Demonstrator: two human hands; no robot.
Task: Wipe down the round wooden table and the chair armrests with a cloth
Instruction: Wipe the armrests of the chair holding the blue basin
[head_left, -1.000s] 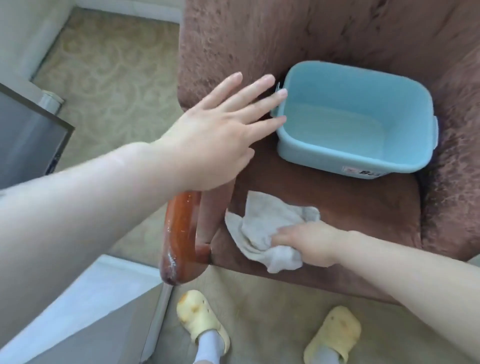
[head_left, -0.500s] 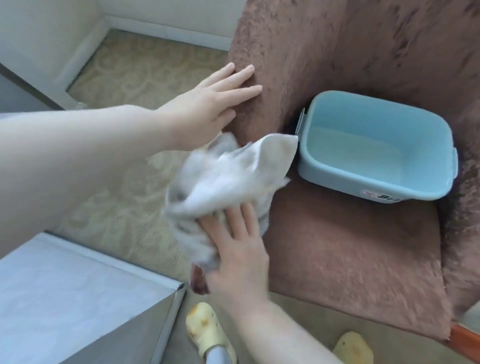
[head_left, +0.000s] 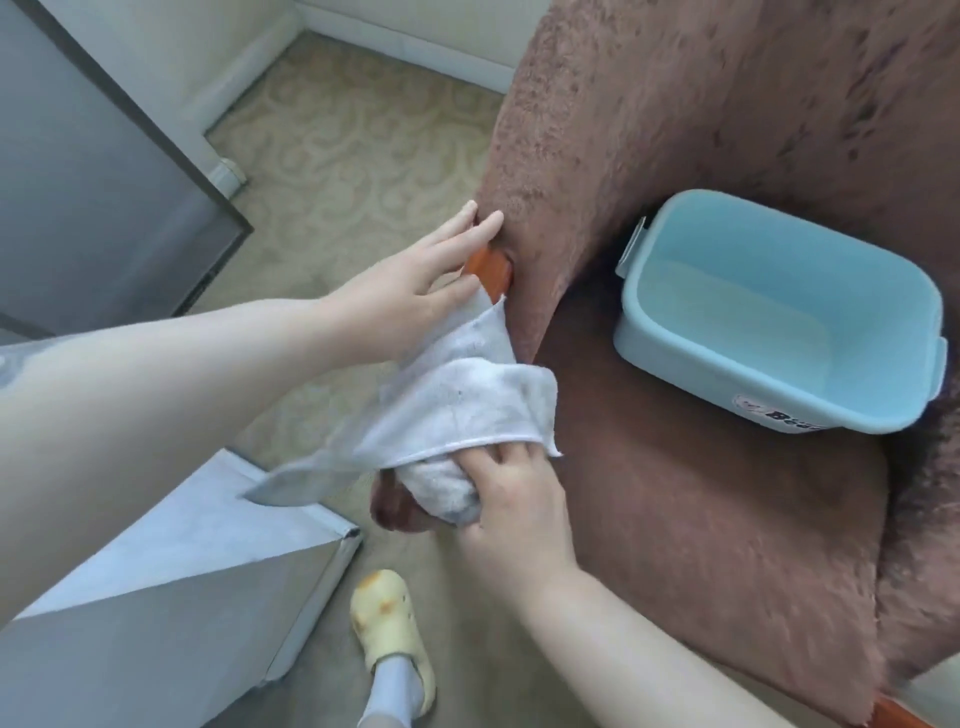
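Right hand (head_left: 511, 499) is squeezing the white cloth (head_left: 457, 400) around the front end of the wooden armrest (head_left: 488, 270) | left hand (head_left: 410, 296) is lying open and flat on the armrest, holding nothing | cloth is draping over the armrest | blue tub (head_left: 769, 410) is sitting on the brown chair seat (head_left: 701, 519) | yellow shoe (head_left: 389, 623) is standing on the carpet (head_left: 353, 156)
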